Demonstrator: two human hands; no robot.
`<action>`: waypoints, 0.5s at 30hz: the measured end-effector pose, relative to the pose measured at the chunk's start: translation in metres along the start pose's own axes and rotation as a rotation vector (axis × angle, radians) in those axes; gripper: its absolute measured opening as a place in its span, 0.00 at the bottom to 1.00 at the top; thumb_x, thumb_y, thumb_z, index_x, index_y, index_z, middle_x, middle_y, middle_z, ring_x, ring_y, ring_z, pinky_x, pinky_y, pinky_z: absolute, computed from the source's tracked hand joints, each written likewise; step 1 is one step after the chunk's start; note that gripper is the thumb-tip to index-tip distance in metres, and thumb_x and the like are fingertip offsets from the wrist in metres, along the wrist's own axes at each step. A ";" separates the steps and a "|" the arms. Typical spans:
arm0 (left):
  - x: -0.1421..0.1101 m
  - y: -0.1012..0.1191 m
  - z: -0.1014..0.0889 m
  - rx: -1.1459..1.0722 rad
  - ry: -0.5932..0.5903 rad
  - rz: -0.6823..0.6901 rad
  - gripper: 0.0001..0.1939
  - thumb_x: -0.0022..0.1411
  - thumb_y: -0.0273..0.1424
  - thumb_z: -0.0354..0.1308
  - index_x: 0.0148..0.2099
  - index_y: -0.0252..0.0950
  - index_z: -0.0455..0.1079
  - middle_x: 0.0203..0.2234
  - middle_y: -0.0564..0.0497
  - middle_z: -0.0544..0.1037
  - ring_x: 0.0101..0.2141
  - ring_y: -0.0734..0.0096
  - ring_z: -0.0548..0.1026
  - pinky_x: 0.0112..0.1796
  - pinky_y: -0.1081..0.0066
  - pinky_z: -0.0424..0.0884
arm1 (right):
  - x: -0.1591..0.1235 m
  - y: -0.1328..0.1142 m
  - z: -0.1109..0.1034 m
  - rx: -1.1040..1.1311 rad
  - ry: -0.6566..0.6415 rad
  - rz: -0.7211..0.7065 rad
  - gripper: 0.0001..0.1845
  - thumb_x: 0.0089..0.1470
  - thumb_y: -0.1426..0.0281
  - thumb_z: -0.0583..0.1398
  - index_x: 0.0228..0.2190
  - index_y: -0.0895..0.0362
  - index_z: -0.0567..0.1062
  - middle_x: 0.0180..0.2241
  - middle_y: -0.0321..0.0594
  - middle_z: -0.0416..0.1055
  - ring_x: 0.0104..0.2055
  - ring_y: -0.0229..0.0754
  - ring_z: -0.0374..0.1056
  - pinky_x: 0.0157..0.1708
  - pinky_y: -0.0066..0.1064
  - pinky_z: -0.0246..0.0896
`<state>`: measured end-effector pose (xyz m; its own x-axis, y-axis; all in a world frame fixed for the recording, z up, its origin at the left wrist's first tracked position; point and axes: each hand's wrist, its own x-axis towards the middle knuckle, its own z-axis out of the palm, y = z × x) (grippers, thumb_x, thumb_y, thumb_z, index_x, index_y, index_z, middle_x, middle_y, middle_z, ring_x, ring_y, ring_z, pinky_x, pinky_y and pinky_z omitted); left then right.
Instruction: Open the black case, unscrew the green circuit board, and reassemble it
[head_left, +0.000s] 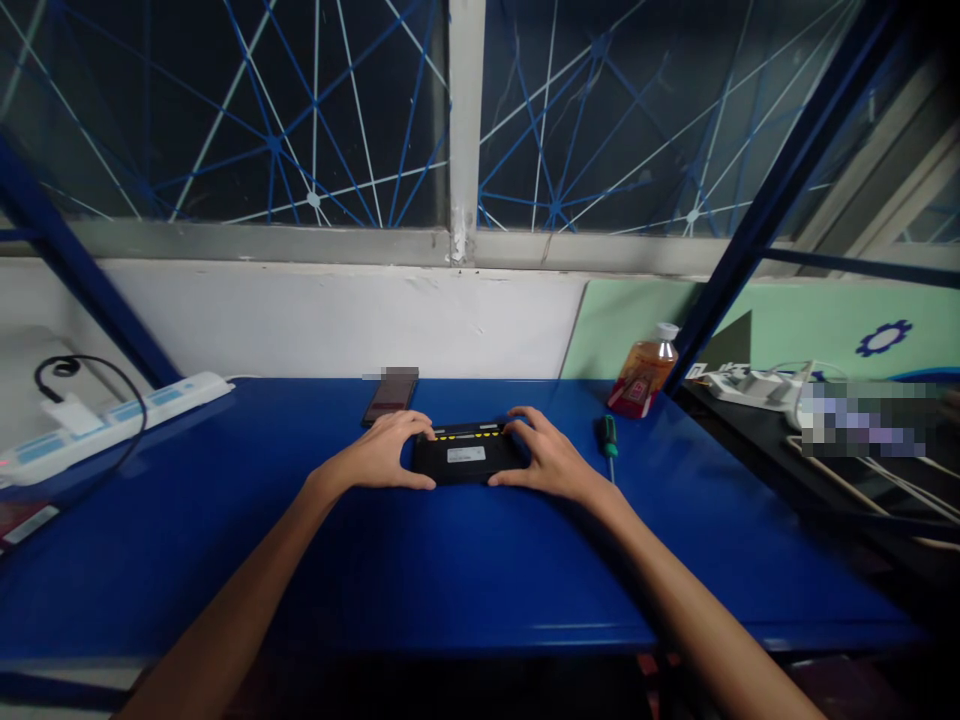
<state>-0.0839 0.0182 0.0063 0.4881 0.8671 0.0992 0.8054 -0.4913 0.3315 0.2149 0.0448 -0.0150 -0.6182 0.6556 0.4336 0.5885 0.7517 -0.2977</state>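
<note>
A flat black rectangular device (466, 470) lies on the blue tabletop (450, 570) in the middle of the head view. It has a white label and a row of yellow marks along its far side. My left hand (382, 450) grips its left end, thumb at the near edge and fingers over the far corner. At the opposite end, my right hand (551, 458) holds it in the same manner. The fingers partly cover both ends. Just right of my right hand lies a screwdriver (608, 438) with a green and black handle.
A phone-like dark slab (391, 393) lies behind my left hand. At the back right stands a bottle (646, 370) of amber drink. A white power strip (161, 402) with a black cable runs along the left. Blue frame posts (739, 260) rise on both sides.
</note>
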 end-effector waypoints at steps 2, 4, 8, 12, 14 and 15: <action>0.000 -0.002 0.001 -0.002 0.003 0.006 0.29 0.46 0.51 0.62 0.49 0.43 0.67 0.55 0.46 0.66 0.55 0.49 0.63 0.53 0.50 0.60 | 0.000 -0.001 -0.001 -0.002 -0.003 0.001 0.34 0.43 0.46 0.63 0.43 0.58 0.69 0.51 0.52 0.62 0.53 0.52 0.63 0.51 0.45 0.63; 0.001 -0.002 0.002 -0.005 -0.001 0.002 0.30 0.46 0.51 0.62 0.48 0.43 0.67 0.55 0.46 0.66 0.55 0.49 0.63 0.53 0.50 0.59 | 0.000 -0.001 -0.001 -0.002 -0.005 0.001 0.34 0.44 0.46 0.63 0.44 0.58 0.69 0.51 0.53 0.62 0.53 0.52 0.63 0.51 0.44 0.63; 0.001 -0.001 0.000 -0.024 -0.020 -0.012 0.30 0.45 0.51 0.63 0.48 0.43 0.67 0.54 0.47 0.66 0.54 0.50 0.63 0.53 0.51 0.59 | 0.000 -0.001 -0.002 0.012 -0.001 0.000 0.34 0.43 0.46 0.63 0.43 0.58 0.68 0.51 0.53 0.62 0.52 0.53 0.63 0.50 0.45 0.64; 0.001 -0.002 -0.001 -0.073 -0.028 0.002 0.30 0.44 0.50 0.64 0.47 0.41 0.65 0.54 0.46 0.66 0.54 0.51 0.63 0.53 0.54 0.58 | 0.001 -0.001 -0.003 0.041 0.010 -0.003 0.34 0.43 0.46 0.63 0.43 0.57 0.68 0.51 0.52 0.62 0.52 0.53 0.63 0.50 0.45 0.64; 0.001 -0.004 -0.001 -0.089 -0.023 0.005 0.30 0.44 0.49 0.64 0.47 0.41 0.64 0.53 0.46 0.67 0.54 0.51 0.63 0.53 0.55 0.58 | 0.001 -0.002 -0.004 0.043 0.020 -0.002 0.34 0.43 0.46 0.63 0.43 0.57 0.68 0.51 0.52 0.62 0.52 0.53 0.63 0.50 0.45 0.64; 0.001 -0.005 -0.001 -0.093 -0.021 0.002 0.30 0.44 0.49 0.64 0.47 0.41 0.64 0.53 0.46 0.67 0.54 0.51 0.63 0.53 0.55 0.58 | 0.001 -0.002 -0.004 0.043 0.022 -0.002 0.34 0.44 0.46 0.63 0.44 0.57 0.67 0.51 0.52 0.62 0.52 0.53 0.63 0.50 0.44 0.64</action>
<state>-0.0877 0.0212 0.0056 0.4977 0.8636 0.0802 0.7704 -0.4826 0.4167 0.2150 0.0437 -0.0100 -0.6077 0.6526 0.4526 0.5640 0.7559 -0.3326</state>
